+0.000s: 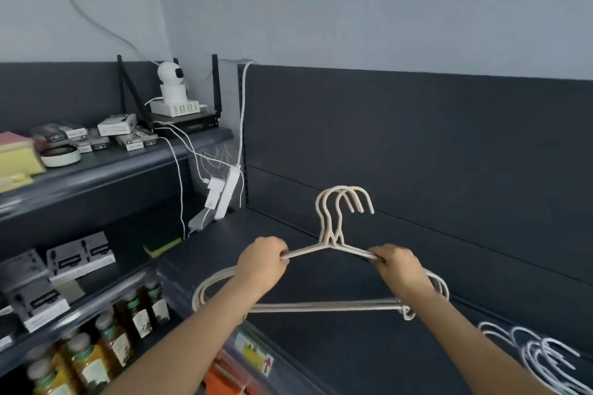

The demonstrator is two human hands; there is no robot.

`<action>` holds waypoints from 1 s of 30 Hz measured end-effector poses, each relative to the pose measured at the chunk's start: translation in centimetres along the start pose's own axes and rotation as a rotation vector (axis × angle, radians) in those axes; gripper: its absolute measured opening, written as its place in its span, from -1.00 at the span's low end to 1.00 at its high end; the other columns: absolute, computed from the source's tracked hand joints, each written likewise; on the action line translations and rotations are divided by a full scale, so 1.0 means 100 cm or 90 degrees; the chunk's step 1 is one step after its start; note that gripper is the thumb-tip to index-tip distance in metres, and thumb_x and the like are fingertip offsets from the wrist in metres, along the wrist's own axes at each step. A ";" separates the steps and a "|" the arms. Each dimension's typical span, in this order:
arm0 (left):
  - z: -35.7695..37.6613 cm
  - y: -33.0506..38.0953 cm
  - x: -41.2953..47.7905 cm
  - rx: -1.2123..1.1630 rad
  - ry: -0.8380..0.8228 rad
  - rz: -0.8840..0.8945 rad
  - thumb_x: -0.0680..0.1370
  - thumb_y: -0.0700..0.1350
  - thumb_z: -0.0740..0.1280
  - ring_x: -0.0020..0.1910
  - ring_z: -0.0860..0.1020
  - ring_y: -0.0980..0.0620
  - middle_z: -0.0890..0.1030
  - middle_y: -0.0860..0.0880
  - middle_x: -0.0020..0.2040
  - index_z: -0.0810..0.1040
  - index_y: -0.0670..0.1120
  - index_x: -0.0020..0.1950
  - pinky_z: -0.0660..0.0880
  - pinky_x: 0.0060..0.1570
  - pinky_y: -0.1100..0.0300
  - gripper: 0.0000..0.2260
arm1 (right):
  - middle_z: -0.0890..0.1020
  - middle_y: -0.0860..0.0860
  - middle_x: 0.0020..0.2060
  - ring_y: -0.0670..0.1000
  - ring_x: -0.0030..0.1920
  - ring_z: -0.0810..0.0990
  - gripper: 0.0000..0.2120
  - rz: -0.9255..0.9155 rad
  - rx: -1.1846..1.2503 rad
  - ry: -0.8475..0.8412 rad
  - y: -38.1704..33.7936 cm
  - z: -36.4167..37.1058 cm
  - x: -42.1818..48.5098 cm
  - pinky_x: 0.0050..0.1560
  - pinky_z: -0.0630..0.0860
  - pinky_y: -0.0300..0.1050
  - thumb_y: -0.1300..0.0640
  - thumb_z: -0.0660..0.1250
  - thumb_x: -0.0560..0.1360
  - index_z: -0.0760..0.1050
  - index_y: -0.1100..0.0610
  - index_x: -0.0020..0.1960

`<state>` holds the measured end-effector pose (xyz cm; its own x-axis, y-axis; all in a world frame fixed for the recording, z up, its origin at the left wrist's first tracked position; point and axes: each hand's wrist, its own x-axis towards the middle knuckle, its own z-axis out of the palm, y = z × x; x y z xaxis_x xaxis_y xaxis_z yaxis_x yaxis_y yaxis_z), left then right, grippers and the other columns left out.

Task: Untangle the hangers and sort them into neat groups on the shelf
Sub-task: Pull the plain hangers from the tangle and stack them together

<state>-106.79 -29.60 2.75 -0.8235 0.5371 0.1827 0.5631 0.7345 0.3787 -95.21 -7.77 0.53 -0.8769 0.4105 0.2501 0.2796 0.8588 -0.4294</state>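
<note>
- A group of white hangers [542, 353] is seen lying at the near right edge of the shelf [353, 346], hooks fanned, well apart from the held bundle.
- The beige hangers [321, 305], apparently three, are held stacked above the shelf's middle, hooks aligned and raised toward the back panel [417, 138].
- The left hand [263, 261] is curled round the left shoulder wires, the right hand [399, 266] round the right.
- The bundle is judged light, stiff, thin and smooth; the sloped shoulders are best gripped.

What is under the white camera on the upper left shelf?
The camera stands on a white vented box, and that lies on a flat black router with upright antennas. The box covers most of the router's top, so nothing there can be seen.
</note>
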 end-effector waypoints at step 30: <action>0.060 -0.018 0.161 -0.006 0.006 0.154 0.56 -0.15 0.19 0.05 0.55 -0.02 0.60 -0.03 0.05 0.51 -0.04 0.23 0.48 -0.08 0.14 -0.74 | 0.63 0.06 -0.07 0.12 -0.09 0.60 -0.72 0.199 -0.096 0.157 -0.005 0.046 0.068 -0.15 0.50 -0.09 0.31 0.22 0.44 0.52 0.16 0.10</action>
<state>-120.68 -19.76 -0.44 -0.6655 0.6932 0.2768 0.7432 0.5813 0.3313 -103.10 -6.83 -1.56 -0.6263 0.7040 0.3350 0.5874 0.7086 -0.3910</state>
